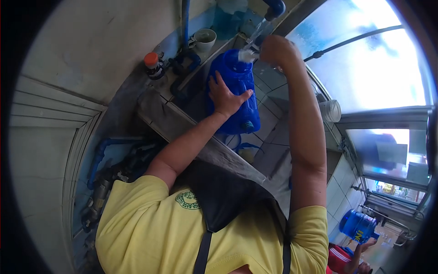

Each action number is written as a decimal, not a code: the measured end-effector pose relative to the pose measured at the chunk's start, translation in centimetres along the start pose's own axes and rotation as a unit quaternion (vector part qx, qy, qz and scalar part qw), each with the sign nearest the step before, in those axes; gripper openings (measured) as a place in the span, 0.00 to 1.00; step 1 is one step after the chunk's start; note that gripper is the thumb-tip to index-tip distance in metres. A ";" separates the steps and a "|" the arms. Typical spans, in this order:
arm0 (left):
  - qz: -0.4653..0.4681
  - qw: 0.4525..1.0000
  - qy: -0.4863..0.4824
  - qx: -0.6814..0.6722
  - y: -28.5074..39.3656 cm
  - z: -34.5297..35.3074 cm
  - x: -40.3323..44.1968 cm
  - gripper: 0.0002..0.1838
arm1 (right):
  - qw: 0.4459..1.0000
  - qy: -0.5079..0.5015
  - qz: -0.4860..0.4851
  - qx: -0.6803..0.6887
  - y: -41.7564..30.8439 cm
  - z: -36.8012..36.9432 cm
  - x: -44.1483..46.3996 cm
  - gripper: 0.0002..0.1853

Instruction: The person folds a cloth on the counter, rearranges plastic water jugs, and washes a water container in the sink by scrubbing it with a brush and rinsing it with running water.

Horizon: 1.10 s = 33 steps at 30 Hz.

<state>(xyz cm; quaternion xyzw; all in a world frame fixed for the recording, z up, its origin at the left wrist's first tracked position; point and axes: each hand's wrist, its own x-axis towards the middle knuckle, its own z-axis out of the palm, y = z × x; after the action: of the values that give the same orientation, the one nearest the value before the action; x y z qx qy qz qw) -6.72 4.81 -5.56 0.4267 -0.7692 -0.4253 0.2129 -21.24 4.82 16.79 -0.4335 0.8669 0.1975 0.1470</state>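
A blue plastic water container [248, 102] stands in a tiled sink, its round opening at the top. My left hand [226, 96] lies on its side with the fingers spread. Water runs from a blue pipe spout [275, 8] down toward the opening. Beside the stream, my right hand [278, 51] is closed around something blurred, and a whitish piece [247, 55] shows between it and the opening; I cannot make out what it is.
A bottle with an orange cap [151, 60] and a white cup [204, 40] stand on the ledge at the left. A clear jar [330, 111] is at the right. Another person [340, 259] in red handles a blue water jug [357, 225] at the lower right.
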 end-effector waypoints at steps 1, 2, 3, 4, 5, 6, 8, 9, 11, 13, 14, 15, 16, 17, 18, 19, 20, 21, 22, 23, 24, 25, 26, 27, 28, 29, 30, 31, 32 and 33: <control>0.001 1.000 0.003 -0.012 -0.1 0.0 0.0 0.69 | 0.998 0.036 0.025 0.046 1.3 1.0 0.3 0.16; 0.003 1.000 0.005 -0.023 -0.1 -0.1 -0.1 0.70 | 0.992 0.073 0.051 0.092 2.6 2.3 0.6 0.16; 0.006 0.999 0.008 -0.035 -0.1 -0.1 0.1 0.70 | 0.981 0.112 0.077 0.136 3.8 3.7 1.1 0.17; 0.009 0.999 0.011 -0.047 -0.1 -0.2 0.1 0.71 | 0.967 0.150 0.103 0.181 4.7 5.4 1.5 0.17; 0.012 0.999 0.006 -0.045 -0.1 -0.2 0.1 0.71 | 0.966 0.148 0.106 0.184 5.1 8.3 2.0 0.16; 0.012 0.999 0.004 -0.047 0.0 -0.2 0.0 0.71 | 0.965 0.147 0.109 0.186 5.3 10.6 2.2 0.17; 0.008 0.999 0.004 -0.050 0.0 -0.3 0.1 0.71 | 0.961 0.099 0.061 0.251 4.4 12.9 -0.2 0.16; 0.004 0.999 0.005 -0.051 0.0 -0.3 0.1 0.71 | 0.933 0.118 0.067 0.334 3.9 14.6 -1.0 0.16; 0.002 0.999 0.009 -0.039 -0.1 -0.3 0.3 0.71 | 0.933 0.113 0.067 0.336 2.4 14.0 -3.6 0.16; 0.003 1.000 0.012 -0.017 0.0 -0.1 0.2 0.71 | 0.932 0.104 0.073 0.339 0.7 12.6 -6.4 0.15; 0.007 1.000 0.012 -0.007 0.2 0.1 0.1 0.71 | 0.931 0.102 0.079 0.341 0.4 12.4 -7.1 0.15; 0.012 1.000 0.008 -0.006 0.4 0.2 0.0 0.71 | 0.929 0.104 0.085 0.344 0.4 12.5 -7.0 0.15; 0.013 1.000 0.005 -0.009 0.4 0.2 0.0 0.71 | 0.928 0.110 0.102 0.342 0.5 12.6 -6.2 0.15; 0.012 1.000 0.004 -0.011 0.4 0.1 0.0 0.71 | 0.926 0.115 0.118 0.339 0.5 12.6 -5.2 0.16; 0.009 1.000 0.003 -0.013 0.2 -0.1 -0.1 0.71 | 0.925 0.119 0.132 0.337 0.5 12.6 -4.4 0.16; 0.007 1.000 0.006 -0.016 0.1 -0.3 0.2 0.71 | 0.923 0.125 0.144 0.333 0.4 12.6 -3.7 0.16; 0.007 1.000 0.011 -0.015 -0.1 -0.5 0.7 0.71 | 0.924 0.127 0.139 0.334 0.1 11.9 -3.5 0.16; 0.009 1.000 0.017 -0.020 -0.5 -0.6 0.9 0.71 | 0.936 0.110 0.117 0.313 -0.1 11.3 -3.5 0.16; 0.012 0.999 0.019 -0.026 -0.9 -0.6 0.9 0.71 | 0.947 0.091 0.099 0.293 -0.2 10.6 -4.0 0.16; 0.017 0.999 0.017 -0.033 -1.1 -0.3 0.7 0.72 | 0.956 0.072 0.085 0.272 -0.1 10.2 -4.5 0.16; 0.024 0.999 0.012 -0.041 -1.2 0.1 0.6 0.72 | 0.964 0.053 0.074 0.251 0.2 10.2 -5.1 0.15; 0.017 0.999 0.011 -0.049 -1.1 0.1 1.0 0.72 | 0.956 0.077 0.086 0.269 0.5 10.9 -4.5 0.15; 0.011 0.998 0.008 -0.057 -1.2 -0.1 1.7 0.72 | 0.947 0.101 0.098 0.288 0.6 12.0 -3.8 0.15; 0.020 0.998 -0.003 -0.058 -1.4 -0.2 2.4 0.72 | 0.945 0.102 0.112 0.291 0.6 12.9 -3.8 0.15; 0.026 0.998 -0.018 -0.063 -1.8 -0.1 3.3 0.71 | 0.927 0.148 0.130 0.320 0.7 13.6 -3.9 0.15; 0.033 0.997 -0.032 -0.067 -2.1 -0.2 4.5 0.71 | 0.906 0.194 0.148 0.346 1.0 14.5 -4.0 0.14; 0.054 0.994 -0.054 -0.084 -2.5 -0.2 5.8 0.69 | 0.898 0.228 0.129 0.354 1.4 16.0 -4.2 0.13; 0.074 0.989 -0.078 -0.100 -2.9 -0.3 7.3 0.67 | 0.889 0.260 0.113 0.360 1.7 17.5 -4.9 0.12; 0.083 0.987 -0.095 -0.098 -3.6 -0.6 9.4 0.67 | 0.885 0.261 0.131 0.364 1.9 18.5 -6.4 0.12; 0.092 0.981 -0.135 -0.109 -4.1 -0.8 11.6 0.62 | 0.867 0.284 0.169 0.374 1.9 19.6 -8.1 0.11</control>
<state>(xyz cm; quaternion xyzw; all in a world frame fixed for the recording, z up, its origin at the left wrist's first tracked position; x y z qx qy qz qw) -10.55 -6.42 -8.91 0.2669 -0.7757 -0.5391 0.1907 -16.42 20.70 3.49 -0.2308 0.9400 -0.2512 0.0095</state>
